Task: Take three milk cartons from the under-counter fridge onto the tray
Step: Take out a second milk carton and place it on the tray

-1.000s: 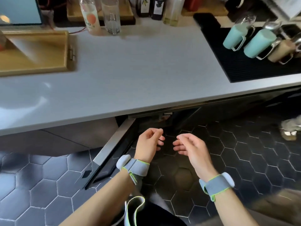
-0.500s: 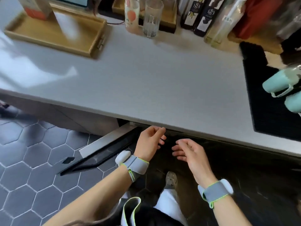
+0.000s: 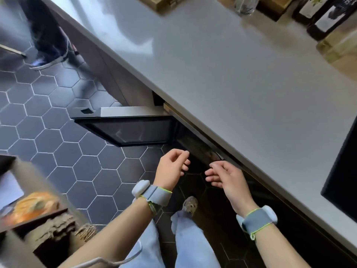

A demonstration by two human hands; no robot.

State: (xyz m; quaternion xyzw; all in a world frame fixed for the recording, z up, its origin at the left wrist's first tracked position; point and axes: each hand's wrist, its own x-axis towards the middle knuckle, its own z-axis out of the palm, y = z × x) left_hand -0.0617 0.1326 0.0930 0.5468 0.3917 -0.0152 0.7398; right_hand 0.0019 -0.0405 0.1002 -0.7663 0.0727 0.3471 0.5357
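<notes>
Fridge interior [image 3: 195,144] hidden under counter [image 3: 222,64], tray [image 3: 170,3] cut off at top edge, glass [image 3: 245,5] and bottles [image 3: 324,18] cropped above, bystander's legs [image 3: 48,35] blurred, shelf contents [image 3: 32,206] at left indistinct.

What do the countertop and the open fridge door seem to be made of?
Countertop: likely smooth stone or solid surface, pale grey, with a soft sheen from window light. Fridge door: dark glass panel, reflecting the floor tiles, in what looks like a brushed metal frame.

Fridge door [image 3: 127,130] stands swung open under the counter [image 3: 222,60]. Left hand [image 3: 172,167] and right hand [image 3: 228,176] empty, fingers loosely curled, apart.
</notes>
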